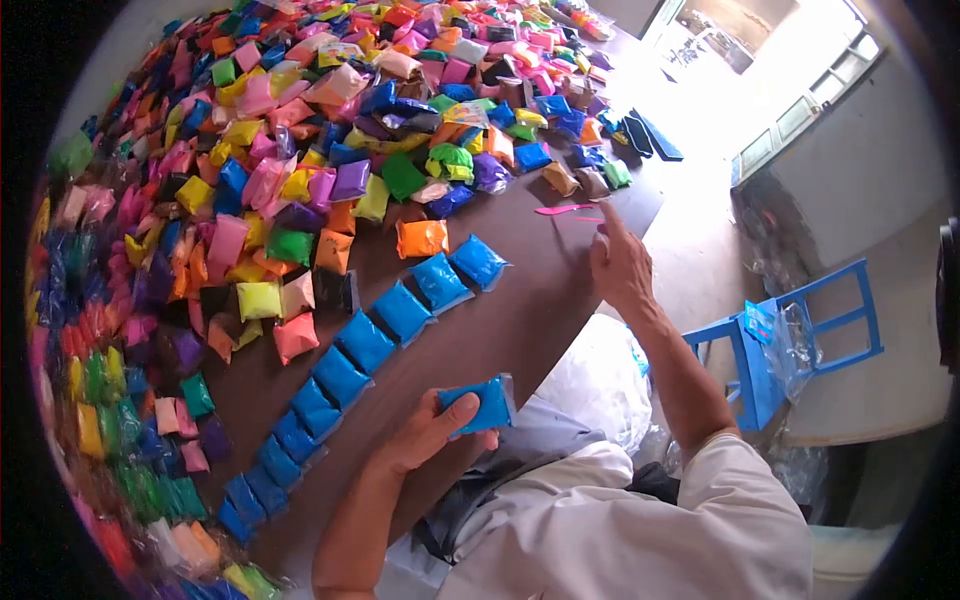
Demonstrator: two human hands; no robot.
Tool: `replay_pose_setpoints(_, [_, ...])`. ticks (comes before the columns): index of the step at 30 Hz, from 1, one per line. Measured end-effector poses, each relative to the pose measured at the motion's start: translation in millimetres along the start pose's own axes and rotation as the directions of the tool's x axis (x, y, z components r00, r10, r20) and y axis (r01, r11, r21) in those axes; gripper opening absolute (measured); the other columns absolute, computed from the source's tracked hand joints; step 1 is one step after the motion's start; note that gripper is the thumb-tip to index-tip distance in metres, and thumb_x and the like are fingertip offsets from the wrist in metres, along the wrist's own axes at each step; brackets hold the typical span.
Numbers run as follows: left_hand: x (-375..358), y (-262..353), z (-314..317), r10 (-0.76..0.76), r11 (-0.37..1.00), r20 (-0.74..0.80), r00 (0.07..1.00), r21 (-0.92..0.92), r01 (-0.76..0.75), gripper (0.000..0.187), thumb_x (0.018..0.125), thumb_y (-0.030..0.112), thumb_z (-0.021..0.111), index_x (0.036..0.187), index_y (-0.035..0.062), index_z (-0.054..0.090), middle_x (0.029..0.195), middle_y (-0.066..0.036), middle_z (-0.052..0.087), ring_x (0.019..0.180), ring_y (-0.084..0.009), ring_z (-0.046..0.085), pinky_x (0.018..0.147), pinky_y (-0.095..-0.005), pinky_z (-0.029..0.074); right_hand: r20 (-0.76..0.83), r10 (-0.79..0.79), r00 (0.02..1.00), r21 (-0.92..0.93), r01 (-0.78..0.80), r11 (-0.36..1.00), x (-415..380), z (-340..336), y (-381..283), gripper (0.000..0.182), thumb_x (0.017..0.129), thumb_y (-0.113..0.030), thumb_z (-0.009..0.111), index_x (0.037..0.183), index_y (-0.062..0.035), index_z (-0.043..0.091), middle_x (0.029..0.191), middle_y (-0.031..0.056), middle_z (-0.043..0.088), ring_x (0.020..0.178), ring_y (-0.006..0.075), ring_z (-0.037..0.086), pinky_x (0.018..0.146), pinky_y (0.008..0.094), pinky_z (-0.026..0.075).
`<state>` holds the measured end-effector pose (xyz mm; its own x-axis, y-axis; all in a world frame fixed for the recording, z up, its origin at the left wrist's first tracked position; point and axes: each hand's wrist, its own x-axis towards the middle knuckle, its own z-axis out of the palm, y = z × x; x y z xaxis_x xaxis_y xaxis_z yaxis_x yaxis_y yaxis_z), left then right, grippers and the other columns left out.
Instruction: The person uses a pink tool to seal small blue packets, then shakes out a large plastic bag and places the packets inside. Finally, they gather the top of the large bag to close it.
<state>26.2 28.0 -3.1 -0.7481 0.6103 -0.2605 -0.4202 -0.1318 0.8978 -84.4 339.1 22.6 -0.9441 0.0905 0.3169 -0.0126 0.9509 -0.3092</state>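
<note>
My left hand (428, 437) grips a small clear packet of blue modelling clay (483, 407) over the table's near edge, thumb across its face. Further off, at the right edge of the table, my right hand (622, 262) has its index finger stretched out and its thumb apart. Its fingertips are right at the ends of two thin pink plastic sticks (563, 209). Between my arms and the big heap runs a slanting row of similar blue packets (367, 342), laid side by side. An orange packet (422, 238) lies just beyond the row's far end.
A large heap of multicoloured packets (300, 130) covers the table's far and left parts. Dark blue trays (655, 135) sit at the far right corner. Beside the brown table (520, 320) are a white plastic bag (600, 380) and a blue chair (735, 360) with clear plastic on it.
</note>
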Motion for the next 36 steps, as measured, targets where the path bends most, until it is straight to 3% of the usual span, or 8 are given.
replay_pose_setpoints(8, [2,1,3,0.022,0.995,0.033,0.999,-0.102,-0.018,0.045,0.094,0.045,0.051,0.110,0.0032,0.053,0.081,-0.007,0.064,0.071,-0.0141,0.064,0.061,-0.0259,0.049,0.161,0.063,0.985,0.665,-0.155,0.731,-45,9,-24,0.029,0.095,-0.028,0.054,0.103,-0.0008,0.060,0.081,0.0033,0.061,0.073,0.0107,0.057,0.062,0.0250,0.046])
replay_pose_setpoints(12, [4,0,-1,0.036,0.995,0.053,0.998,-0.091,-0.032,0.048,0.094,0.045,0.051,0.113,0.0015,0.052,0.087,-0.008,0.062,0.072,-0.0175,0.065,0.067,-0.0298,0.053,0.565,-0.136,0.814,0.782,-0.476,0.401,-67,0,-38,0.027,0.095,-0.029,0.055,0.095,-0.0033,0.062,0.078,0.0014,0.059,0.067,0.0063,0.052,0.055,0.0202,0.039])
replay_pose_setpoints(14, [7,-6,-5,0.041,0.996,0.071,0.997,-0.078,-0.036,0.049,0.094,0.046,0.051,0.115,0.0013,0.051,0.088,-0.008,0.062,0.072,-0.0179,0.065,0.068,-0.0305,0.053,0.735,-0.237,0.635,0.655,-0.576,0.489,-79,-17,-63,0.035,0.090,-0.038,0.061,0.097,-0.0035,0.063,0.078,0.0009,0.059,0.069,0.0068,0.053,0.055,0.0210,0.039])
replay_pose_setpoints(16, [6,-4,-3,0.033,0.996,0.049,0.998,-0.083,-0.028,0.051,0.093,0.047,0.051,0.114,0.0011,0.052,0.088,-0.008,0.062,0.071,-0.0175,0.065,0.068,-0.0299,0.053,0.727,-0.409,0.552,0.682,-0.509,0.525,-87,-12,-78,0.039,0.089,-0.039,0.063,0.101,-0.0022,0.062,0.082,0.0039,0.062,0.071,0.0094,0.057,0.062,0.0236,0.045])
replay_pose_setpoints(18, [6,-4,-5,-0.001,0.997,0.064,0.998,-0.074,0.005,0.051,0.093,0.048,0.051,0.112,0.0007,0.054,0.089,-0.008,0.063,0.072,-0.0172,0.064,0.069,-0.0295,0.053,0.692,-0.461,0.556,0.697,-0.680,0.227,-102,-14,-105,0.031,0.090,-0.032,0.063,0.092,-0.0011,0.059,0.077,0.0040,0.061,0.072,0.0106,0.057,0.062,0.0271,0.046])
replay_pose_setpoints(24, [5,-2,-3,0.011,0.978,0.133,0.991,-0.208,0.017,0.046,0.096,0.044,0.046,0.104,-0.0004,0.058,0.093,-0.010,0.063,0.083,-0.0181,0.063,0.076,-0.0320,0.052,0.599,-0.301,0.742,0.800,-0.542,0.257,-113,-8,-104,0.022,0.092,-0.023,0.061,0.088,-0.0021,0.056,0.076,0.0069,0.064,0.073,0.0098,0.059,0.063,0.0267,0.048])
replay_pose_setpoints(32, [6,-7,-5,-0.017,0.993,0.107,0.994,-0.114,0.029,0.053,0.096,0.050,0.043,0.091,0.0013,0.062,0.087,-0.011,0.067,0.083,-0.0212,0.065,0.076,-0.0324,0.050,0.646,-0.349,0.679,0.760,-0.533,0.371,-106,-4,-88,0.026,0.093,-0.025,0.057,0.081,-0.0023,0.056,0.066,0.0007,0.054,0.060,0.0078,0.047,0.051,0.0241,0.037])
replay_pose_setpoints(36, [7,-7,-3,0.004,0.994,0.092,0.996,-0.112,0.006,0.045,0.095,0.043,0.050,0.105,0.0002,0.055,0.090,-0.009,0.062,0.083,-0.0172,0.064,0.078,-0.0330,0.052,0.712,-0.331,0.620,0.697,-0.561,0.446,-100,-19,-91,0.019,0.088,-0.018,0.056,0.080,-0.0016,0.057,0.065,0.0014,0.054,0.060,0.0082,0.048,0.051,0.0248,0.037])
